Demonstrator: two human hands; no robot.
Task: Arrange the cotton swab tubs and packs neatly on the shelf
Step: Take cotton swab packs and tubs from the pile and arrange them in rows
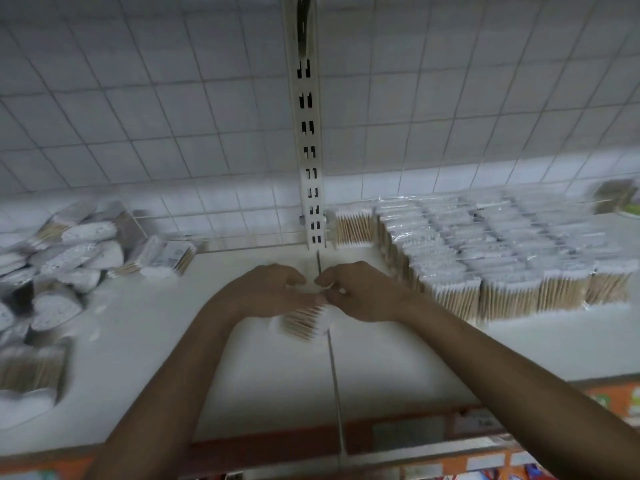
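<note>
Left hand [273, 289] and right hand [356, 292] both pinch one swab pack [304, 322] above the bare shelf [263, 375]; better to square it, then butt it against the tidy rows [502, 258] on the right.

Clear flat pack of wooden-stick cotton swabs [303, 322] – upper part hidden behind left hand [270, 289] and right hand [360, 296], motion-smeared. Loose heap of clear swab packs [69, 251] at left blurred, cut by frame edge. Green-labelled pack [621, 199] far right – smeared, cropped. White price tags [408, 434] on orange shelf-edge strip [277, 441] unreadable.
</note>
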